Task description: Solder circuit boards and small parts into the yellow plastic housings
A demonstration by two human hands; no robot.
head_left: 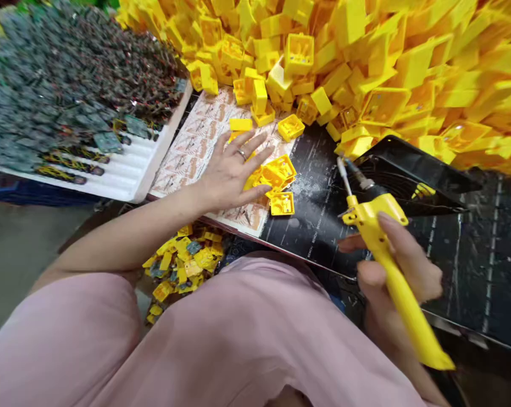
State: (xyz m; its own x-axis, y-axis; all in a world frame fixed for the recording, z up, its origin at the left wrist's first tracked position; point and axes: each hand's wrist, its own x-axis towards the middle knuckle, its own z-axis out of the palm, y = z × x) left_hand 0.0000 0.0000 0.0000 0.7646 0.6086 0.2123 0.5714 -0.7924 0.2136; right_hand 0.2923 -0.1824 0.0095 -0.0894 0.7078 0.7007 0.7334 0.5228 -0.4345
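My left hand, a ring on one finger, lies flat with fingers spread on a printed sheet, its fingertips touching a small cluster of yellow plastic housings. One more yellow housing sits just below that cluster. My right hand is wrapped round the yellow handle of a soldering iron, whose metal tip points up and left over the black mat.
A huge pile of yellow housings fills the back and right. A white tray heaped with small circuit boards stands at the left. A black stand lies behind the iron. Yellow parts lie below the table edge, above my pink-clothed lap.
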